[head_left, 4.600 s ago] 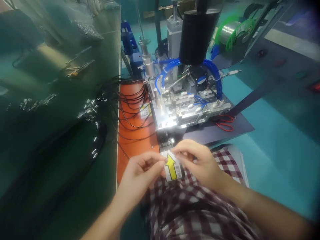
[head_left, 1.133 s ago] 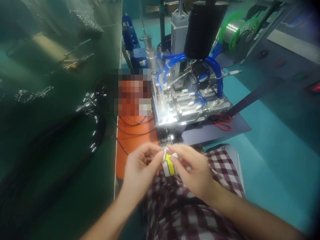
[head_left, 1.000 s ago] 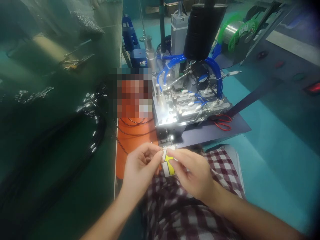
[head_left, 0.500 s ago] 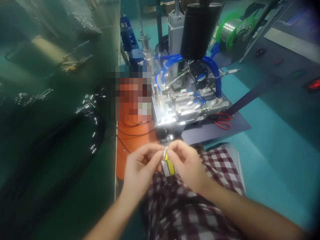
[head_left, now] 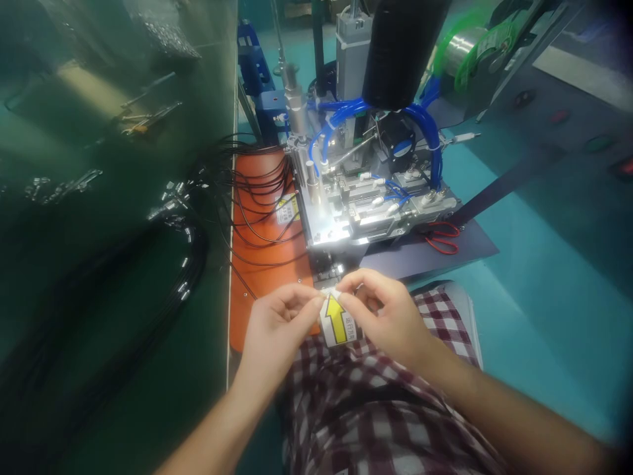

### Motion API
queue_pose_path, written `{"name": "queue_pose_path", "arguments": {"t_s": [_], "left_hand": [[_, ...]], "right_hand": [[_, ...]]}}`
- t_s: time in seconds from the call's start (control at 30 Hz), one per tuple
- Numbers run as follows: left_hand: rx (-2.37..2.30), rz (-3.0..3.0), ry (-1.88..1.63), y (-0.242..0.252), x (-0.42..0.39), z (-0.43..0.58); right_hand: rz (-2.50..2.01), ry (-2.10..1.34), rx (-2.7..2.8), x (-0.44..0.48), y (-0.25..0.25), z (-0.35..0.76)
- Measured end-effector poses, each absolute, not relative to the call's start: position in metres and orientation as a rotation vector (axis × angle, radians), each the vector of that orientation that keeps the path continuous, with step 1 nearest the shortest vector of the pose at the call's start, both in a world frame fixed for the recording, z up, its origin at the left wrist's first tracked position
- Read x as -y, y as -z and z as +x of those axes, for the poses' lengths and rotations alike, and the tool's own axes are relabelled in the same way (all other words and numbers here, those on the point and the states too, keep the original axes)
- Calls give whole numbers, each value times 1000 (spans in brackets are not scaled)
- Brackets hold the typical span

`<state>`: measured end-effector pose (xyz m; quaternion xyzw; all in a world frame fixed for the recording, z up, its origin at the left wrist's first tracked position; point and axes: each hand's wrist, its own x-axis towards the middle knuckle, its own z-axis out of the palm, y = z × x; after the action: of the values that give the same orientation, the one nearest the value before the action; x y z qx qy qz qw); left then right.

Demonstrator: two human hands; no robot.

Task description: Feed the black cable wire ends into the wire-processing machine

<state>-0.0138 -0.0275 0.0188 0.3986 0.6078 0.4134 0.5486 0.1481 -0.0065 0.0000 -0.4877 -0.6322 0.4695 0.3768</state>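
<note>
A small white sticker with a yellow arrow is held between my two hands, low in the middle of the view, above my checked shirt. My left hand pinches its upper left edge with thumb and forefinger. My right hand is closed on its upper right side, fingers curled. The arrow points up and slightly left. Both hands sit just in front of a metal machine with blue hoses.
An orange mat lies left of the machine, with black cables looped over it. More cables with metal ends spread over the green bench on the left. Red-handled scissors lie on a dark sheet to the right. A wire spool stands behind.
The sticker was folded or covered half a second ago; now the full arrow face shows. Both hands stay in nearly the same spot, pinching the sticker.
</note>
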Motion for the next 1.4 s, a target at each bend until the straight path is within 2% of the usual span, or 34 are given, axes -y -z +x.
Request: {"name": "queue_pose_path", "arguments": {"t_s": [0.07,0.27,0.5,0.7,0.93,1.4], "left_hand": [[-1446,941,-963,-17,27,-14],[-1441,984,-945,-15,30,-14],[-1464,1041,-940,-14,30,-13],[-1493,1055,-954,-14,29,-12],[-1475,1071,-949,-13,31,-13],[-1467,1101,-949,-10,31,-12]], "right_hand": [[-1244,-1055,1725,6,-2,151],[-1197,-945,1805,5,-2,148],[-1084,-500,2021,7,6,150],[-988,-264,2117,10,14,157],[-1077,-694,1827,10,9,152],[-1072,-765,1833,11,8,146]]}}
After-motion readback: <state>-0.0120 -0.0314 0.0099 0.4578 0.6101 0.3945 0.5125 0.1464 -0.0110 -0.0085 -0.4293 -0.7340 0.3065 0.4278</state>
